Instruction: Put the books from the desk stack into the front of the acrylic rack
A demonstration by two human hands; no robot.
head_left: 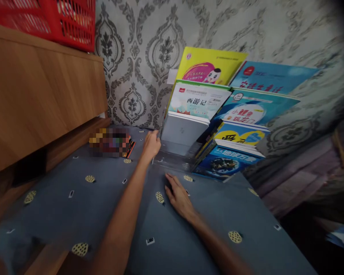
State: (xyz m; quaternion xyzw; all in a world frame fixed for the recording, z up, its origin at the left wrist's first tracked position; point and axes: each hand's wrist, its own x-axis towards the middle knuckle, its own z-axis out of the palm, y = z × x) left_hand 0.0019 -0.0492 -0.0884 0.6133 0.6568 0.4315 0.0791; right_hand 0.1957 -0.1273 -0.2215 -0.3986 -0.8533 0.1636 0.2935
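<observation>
At its left edge, a clear book rack [172, 162] is gripped by my left hand [152, 145], whose fingers are curled closed. My right hand [180, 195] rests low over the tablecloth in front of the rack, fingers stretched out and holding nothing. Books stand upright in tiers in the rack. On its left side are a yellow book [232, 59], a white book [197, 100] and a plain grey front [183, 130]. The right side holds blue books [278, 74], a teal one [255, 105], a yellow-and-blue one [243, 133] and one with a globe [223, 164].
A grey-blue cloth [103, 214] with pineapple prints covers the table. A blurred-out colourful book [111, 142] lies flat at the left back. A wooden cabinet [46, 88] with a red basket [71, 23] on top borders the left. Patterned wallpaper [132, 57] closes the back.
</observation>
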